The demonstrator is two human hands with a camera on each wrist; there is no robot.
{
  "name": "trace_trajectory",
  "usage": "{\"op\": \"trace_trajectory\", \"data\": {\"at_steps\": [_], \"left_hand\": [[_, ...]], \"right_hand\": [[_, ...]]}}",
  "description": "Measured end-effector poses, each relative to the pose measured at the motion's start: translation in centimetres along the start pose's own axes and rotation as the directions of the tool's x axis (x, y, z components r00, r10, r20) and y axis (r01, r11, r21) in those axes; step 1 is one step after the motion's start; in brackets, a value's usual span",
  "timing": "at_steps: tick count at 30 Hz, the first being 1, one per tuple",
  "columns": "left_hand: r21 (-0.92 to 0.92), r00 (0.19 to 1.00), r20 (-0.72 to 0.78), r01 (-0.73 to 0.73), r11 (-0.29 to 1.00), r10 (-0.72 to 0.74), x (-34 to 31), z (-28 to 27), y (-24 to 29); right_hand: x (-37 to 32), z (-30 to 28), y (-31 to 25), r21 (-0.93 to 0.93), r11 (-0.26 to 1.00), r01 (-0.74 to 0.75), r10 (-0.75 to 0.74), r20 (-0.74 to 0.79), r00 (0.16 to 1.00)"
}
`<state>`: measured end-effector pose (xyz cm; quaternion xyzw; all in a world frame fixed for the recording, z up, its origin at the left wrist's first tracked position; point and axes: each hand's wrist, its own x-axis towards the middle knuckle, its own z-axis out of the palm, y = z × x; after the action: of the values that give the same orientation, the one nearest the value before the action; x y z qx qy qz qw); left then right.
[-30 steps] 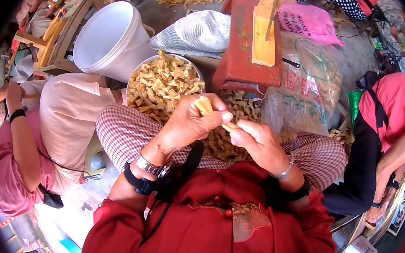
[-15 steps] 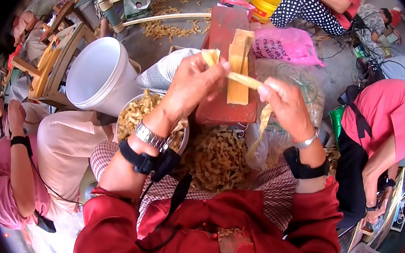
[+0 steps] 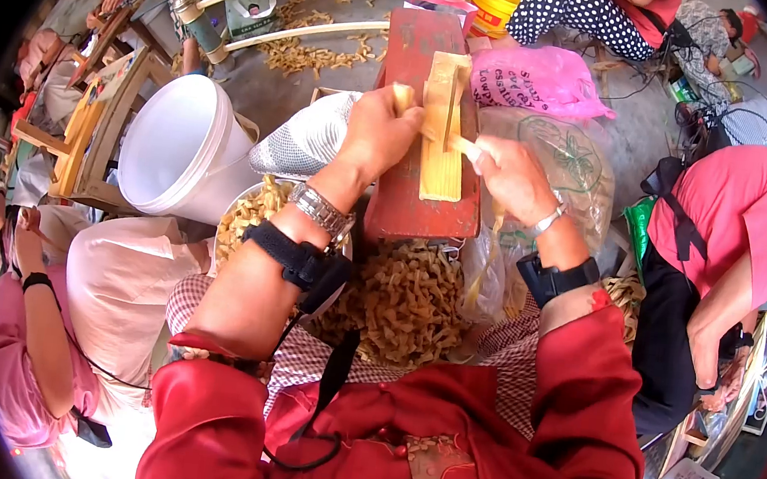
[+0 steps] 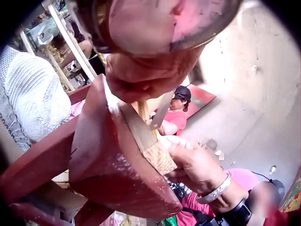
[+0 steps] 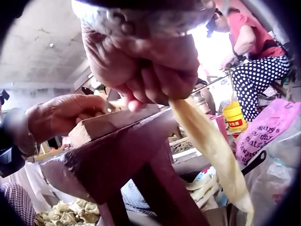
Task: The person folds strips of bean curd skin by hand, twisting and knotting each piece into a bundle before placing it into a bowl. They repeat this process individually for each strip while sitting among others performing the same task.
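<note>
My left hand [image 3: 377, 136] pinches a folded yellow strip [image 3: 403, 99] at the left side of a wooden block [image 3: 442, 175]. The block lies on a red bench [image 3: 396, 208], and an upright blade [image 4: 162, 110] stands on it in the left wrist view. My right hand [image 3: 513, 180] grips the strip on the block's other side, fingers curled. The strip's long loose tail [image 5: 211, 141] hangs below that hand in the right wrist view. The strip crosses at the blade, partly hidden by the block and fingers.
Below the bench lies a heap of knotted yellow pieces [image 3: 404, 307]; a basin [image 3: 226, 223] holds more. A white bucket [image 3: 169, 147] stands left, a pink bag [image 3: 540, 80] and a clear plastic bag [image 3: 567, 179] right. Other people sit close on both sides.
Both hands have moved forward from over the lap to the block on the bench, carrying the strip to the blade. The head view has tilted to show more of the far floor.
</note>
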<state>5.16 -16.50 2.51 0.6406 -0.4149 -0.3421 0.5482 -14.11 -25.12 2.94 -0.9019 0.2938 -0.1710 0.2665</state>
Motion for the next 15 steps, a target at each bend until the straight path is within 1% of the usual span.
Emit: {"op": "trace_trajectory", "data": {"at_steps": [2, 3, 5, 6, 7, 8, 9, 10, 12, 13, 14, 15], "left_hand": [[0.085, 0.997, -0.055, 0.05, 0.995, -0.045, -1.0, -1.0, -0.3], [0.028, 0.985, 0.088, 0.143, 0.989, -0.145, -2.5, -1.9, 1.7], [0.084, 0.938, 0.259, 0.214, 0.973, -0.229, -6.0, -3.0, 4.5], [0.118, 0.901, 0.343, 0.24, 0.964, -0.266, -7.5, -3.3, 5.0], [0.137, 0.863, 0.418, 0.249, 0.959, -0.284, -8.8, -3.3, 4.3], [0.158, 0.815, 0.494, 0.261, 0.952, -0.305, -10.2, -3.3, 3.4], [0.176, 0.774, 0.532, 0.295, 0.939, -0.343, -11.5, -3.4, 3.1], [0.102, 0.764, 0.555, 0.33, 0.938, -0.329, -12.7, -3.3, 2.3], [0.156, 0.72, 0.568, 0.38, 0.912, -0.398, -14.4, -3.3, 1.0], [0.144, 0.715, 0.539, 0.443, 0.885, -0.445, -15.3, -3.2, 0.0], [0.043, 0.676, 0.623, 0.473, 0.88, -0.393, -16.3, -3.5, -2.8], [-0.056, 0.782, 0.531, 0.417, 0.907, -0.327, -17.9, -2.6, -1.6]], "right_hand": [[-1.9, 0.4, 0.1, 0.095, 0.995, -0.011, 0.012, -0.018, 1.0], [-2.9, 0.0, -0.3, 0.275, 0.961, -0.042, 0.045, -0.008, 0.999], [-5.2, -0.4, -2.4, 0.439, 0.888, -0.136, 0.127, 0.05, 0.991], [-6.2, -0.6, -3.4, 0.512, 0.839, -0.182, 0.166, 0.077, 0.983], [-7.1, -0.5, -4.2, 0.534, 0.835, -0.133, 0.106, 0.081, 0.991], [-8.1, 0.3, -5.0, 0.551, 0.83, -0.085, 0.086, 0.024, 0.996], [-8.8, 0.5, -6.1, 0.556, 0.83, -0.039, 0.036, 0.016, 0.999], [-9.4, 0.6, -7.5, 0.559, 0.829, 0.004, -0.009, 0.006, 1.0], [-10.7, 1.0, -10.0, 0.513, 0.858, 0.015, -0.054, 0.061, 0.997], [-11.3, 1.7, -10.9, 0.552, 0.831, 0.066, -0.121, 0.064, 0.991], [-11.7, 2.5, -11.8, 0.591, 0.798, 0.12, -0.193, 0.062, 0.979], [-12.3, 3.5, -12.7, 0.532, 0.813, 0.238, -0.272, -0.014, 0.962]]}}
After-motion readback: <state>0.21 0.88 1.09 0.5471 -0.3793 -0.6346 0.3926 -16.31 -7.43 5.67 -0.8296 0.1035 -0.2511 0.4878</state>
